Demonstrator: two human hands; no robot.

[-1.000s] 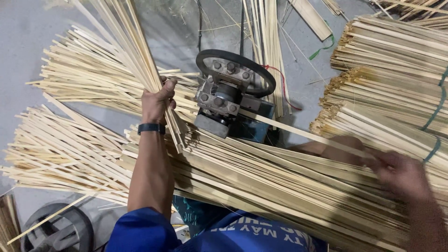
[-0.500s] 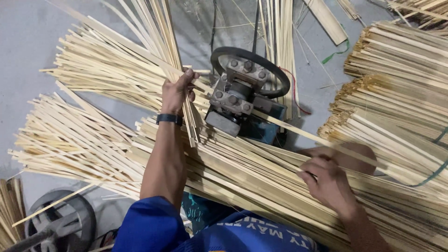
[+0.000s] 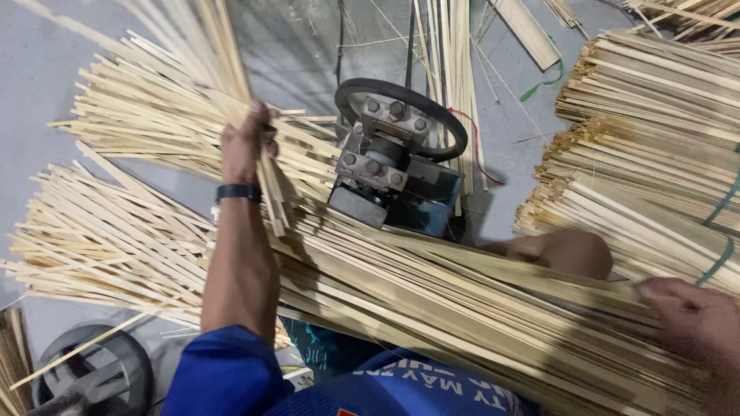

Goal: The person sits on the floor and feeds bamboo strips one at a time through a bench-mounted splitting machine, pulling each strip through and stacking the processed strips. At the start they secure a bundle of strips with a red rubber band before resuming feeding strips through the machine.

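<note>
Two hands work among heaps of pale bamboo strips. The left hand, with a black wristband on its wrist, has its fingers clamped around a sheaf of strips that fans up and away to the far left. The right hand rests at the near right edge on a long bundle of strips lying across the person's lap; whether its fingers grip or only press I cannot tell, as the hand is blurred.

Just right of the left hand stands a small metal machine with a black belt wheel and bolt heads on its housing; it blocks the way straight ahead. A red wire trails on its right side. Loose strips spread over the grey floor at the left, and tied stacks of strips with green bands fill the right. A round dark object sits at the near left corner.

Bare floor shows only at the far left and in a strip beyond the machine.
</note>
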